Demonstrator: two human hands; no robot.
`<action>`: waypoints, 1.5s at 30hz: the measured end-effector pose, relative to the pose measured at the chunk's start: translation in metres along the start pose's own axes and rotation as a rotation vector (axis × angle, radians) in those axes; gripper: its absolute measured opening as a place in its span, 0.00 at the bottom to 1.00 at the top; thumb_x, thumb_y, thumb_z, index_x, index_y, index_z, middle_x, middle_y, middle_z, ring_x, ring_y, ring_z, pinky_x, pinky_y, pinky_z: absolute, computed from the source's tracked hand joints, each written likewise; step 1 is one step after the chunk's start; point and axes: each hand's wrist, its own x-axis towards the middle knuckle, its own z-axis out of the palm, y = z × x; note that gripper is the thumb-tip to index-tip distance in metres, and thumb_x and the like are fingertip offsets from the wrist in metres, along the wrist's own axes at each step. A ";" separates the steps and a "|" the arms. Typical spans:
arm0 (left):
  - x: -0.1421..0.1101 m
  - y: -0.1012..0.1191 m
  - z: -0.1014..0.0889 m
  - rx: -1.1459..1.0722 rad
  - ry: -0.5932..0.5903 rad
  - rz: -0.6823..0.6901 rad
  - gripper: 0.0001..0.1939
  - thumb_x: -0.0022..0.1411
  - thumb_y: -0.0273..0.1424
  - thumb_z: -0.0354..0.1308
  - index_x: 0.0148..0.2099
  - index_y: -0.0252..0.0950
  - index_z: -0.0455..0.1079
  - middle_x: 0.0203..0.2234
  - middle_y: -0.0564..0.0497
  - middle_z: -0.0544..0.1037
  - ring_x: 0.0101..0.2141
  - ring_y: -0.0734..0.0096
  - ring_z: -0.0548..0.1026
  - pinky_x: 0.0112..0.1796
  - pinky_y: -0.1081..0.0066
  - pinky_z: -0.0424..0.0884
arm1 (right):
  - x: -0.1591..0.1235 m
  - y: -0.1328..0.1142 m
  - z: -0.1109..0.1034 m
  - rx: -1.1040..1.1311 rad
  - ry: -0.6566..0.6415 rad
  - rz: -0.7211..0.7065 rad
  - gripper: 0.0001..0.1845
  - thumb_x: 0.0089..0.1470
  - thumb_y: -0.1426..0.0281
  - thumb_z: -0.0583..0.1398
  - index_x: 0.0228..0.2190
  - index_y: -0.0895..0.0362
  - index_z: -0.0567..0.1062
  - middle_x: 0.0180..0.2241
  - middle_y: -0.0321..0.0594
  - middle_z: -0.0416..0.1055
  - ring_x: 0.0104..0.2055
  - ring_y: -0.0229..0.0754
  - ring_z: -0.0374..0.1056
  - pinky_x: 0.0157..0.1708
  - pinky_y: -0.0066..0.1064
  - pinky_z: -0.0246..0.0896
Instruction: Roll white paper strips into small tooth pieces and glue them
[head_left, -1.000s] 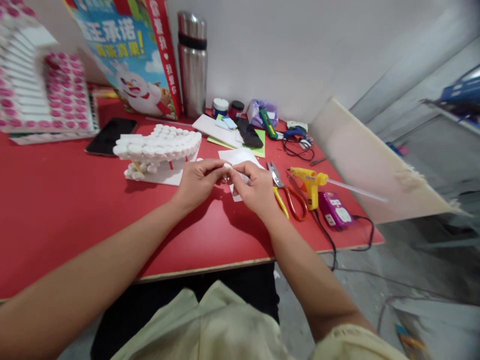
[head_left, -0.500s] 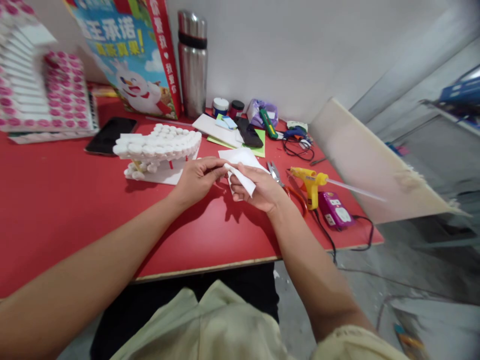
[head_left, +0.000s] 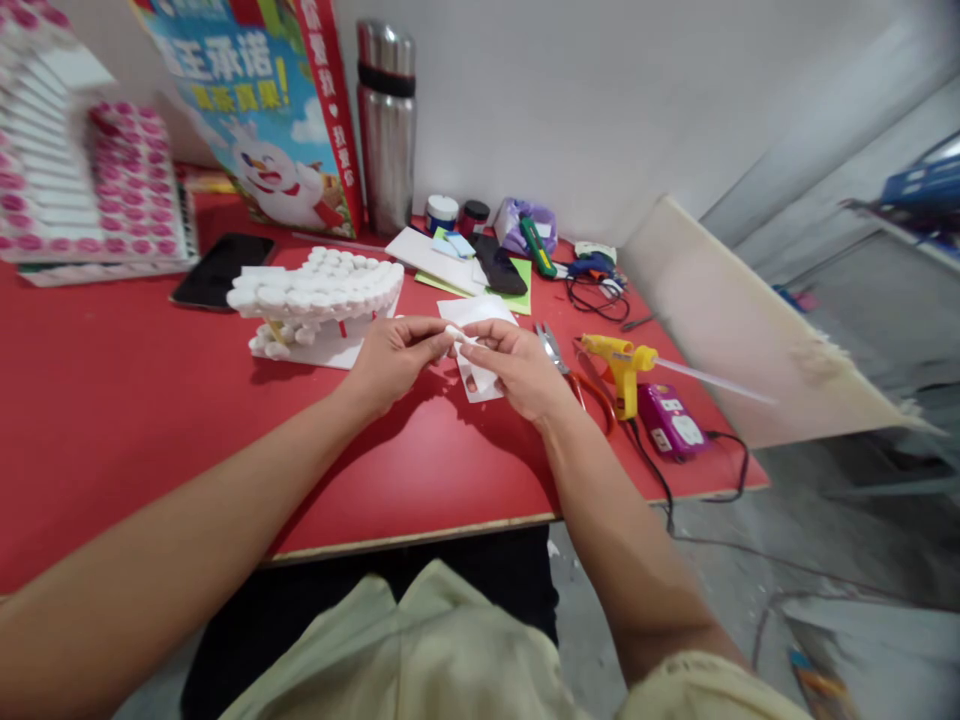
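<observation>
My left hand [head_left: 394, 362] pinches one end of a small white paper roll [head_left: 452, 332] between thumb and fingers. The fingertips of my right hand [head_left: 521, 368] close on its other end, so both hands meet over the table. Fingers hide much of the roll. Beneath them lies a white sheet of paper [head_left: 484, 308], partly covered by my right hand. Left of my hands stands a small model [head_left: 315, 290] of rounded white pieces on a white base. Pliers [head_left: 551, 348] with orange handles rest just right of my right hand.
A yellow glue gun [head_left: 619, 365] with a clear stick stands by a purple power socket [head_left: 675, 422], cables trailing off the edge. Behind are a steel flask [head_left: 386, 125], jars, a green cutter [head_left: 536, 245] and a black phone [head_left: 221, 270]. A pale board [head_left: 720, 330] leans at right.
The loose, flared end of white paper in my right hand no longer shows. My right fingers have turned over and closed in on the roll; my left hand has hardly moved.
</observation>
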 end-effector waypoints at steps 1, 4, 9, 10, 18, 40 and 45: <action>0.000 0.000 0.001 -0.003 0.008 0.000 0.12 0.55 0.39 0.71 0.32 0.34 0.82 0.24 0.51 0.78 0.24 0.75 0.65 0.28 0.72 0.63 | 0.000 0.001 0.000 -0.054 0.027 -0.030 0.23 0.46 0.58 0.74 0.38 0.56 0.76 0.26 0.33 0.77 0.21 0.36 0.69 0.20 0.27 0.63; 0.000 -0.003 0.003 0.004 0.032 -0.003 0.12 0.56 0.39 0.70 0.31 0.34 0.82 0.22 0.51 0.76 0.24 0.75 0.63 0.26 0.72 0.61 | 0.000 0.004 0.002 -0.237 0.129 -0.150 0.17 0.50 0.57 0.71 0.31 0.56 0.76 0.23 0.31 0.73 0.21 0.35 0.65 0.20 0.27 0.57; -0.002 -0.009 0.007 0.078 0.092 0.058 0.09 0.59 0.37 0.67 0.34 0.36 0.83 0.24 0.52 0.77 0.26 0.71 0.68 0.29 0.70 0.67 | -0.004 0.006 0.014 -0.499 0.316 -0.361 0.12 0.54 0.62 0.67 0.26 0.55 0.75 0.24 0.33 0.72 0.26 0.36 0.63 0.26 0.29 0.57; -0.003 -0.009 0.008 0.116 0.114 0.095 0.08 0.60 0.35 0.66 0.34 0.36 0.83 0.25 0.52 0.78 0.27 0.71 0.70 0.31 0.70 0.69 | -0.005 0.006 0.017 -0.532 0.337 -0.393 0.11 0.55 0.62 0.67 0.26 0.55 0.75 0.24 0.33 0.72 0.26 0.36 0.62 0.27 0.29 0.58; -0.010 -0.005 0.014 0.332 0.190 0.365 0.11 0.67 0.35 0.62 0.37 0.38 0.85 0.23 0.51 0.78 0.27 0.69 0.73 0.38 0.66 0.72 | -0.010 0.004 0.022 -0.630 0.352 -0.500 0.11 0.60 0.61 0.63 0.30 0.54 0.77 0.27 0.36 0.74 0.28 0.38 0.64 0.31 0.31 0.60; 0.000 -0.003 -0.008 -0.141 -0.133 -0.120 0.21 0.48 0.42 0.78 0.40 0.34 0.86 0.26 0.47 0.83 0.22 0.74 0.73 0.26 0.71 0.73 | -0.011 -0.007 -0.001 -0.519 0.120 -0.407 0.10 0.56 0.63 0.67 0.28 0.56 0.81 0.25 0.34 0.75 0.25 0.35 0.62 0.26 0.29 0.56; -0.002 0.002 -0.006 0.075 -0.055 0.068 0.12 0.55 0.38 0.73 0.37 0.35 0.86 0.24 0.50 0.81 0.23 0.73 0.72 0.28 0.71 0.70 | -0.006 -0.001 0.001 -0.432 0.179 -0.292 0.13 0.53 0.58 0.67 0.27 0.55 0.78 0.19 0.30 0.68 0.18 0.33 0.54 0.18 0.28 0.48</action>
